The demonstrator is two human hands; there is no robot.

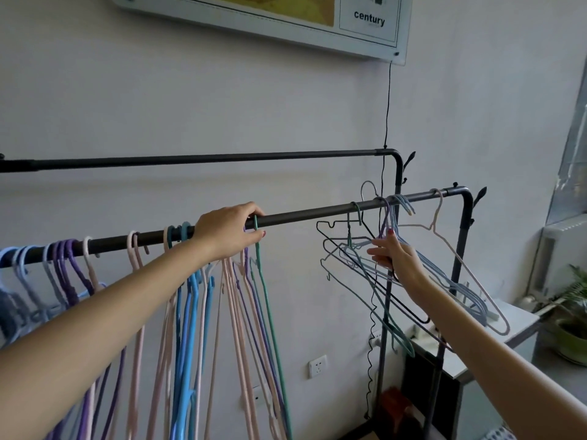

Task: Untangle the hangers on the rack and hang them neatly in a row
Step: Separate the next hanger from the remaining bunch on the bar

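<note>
Hangers point(394, 274) tangle at the rail's point(301, 214) right end; our right hand point(392, 254) pinches them, our left hand point(230, 231) pinches a green hanger point(270, 300) at mid-rail.

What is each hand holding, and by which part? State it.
Left hand pinches the green hanger at its hook, on the rail. Right hand grips the tangled hangers near their necks.

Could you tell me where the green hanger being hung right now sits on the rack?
In the head view the green hanger hangs mid-way along the front rail, its hook under the left hand, just right of the pink hangers.
</note>
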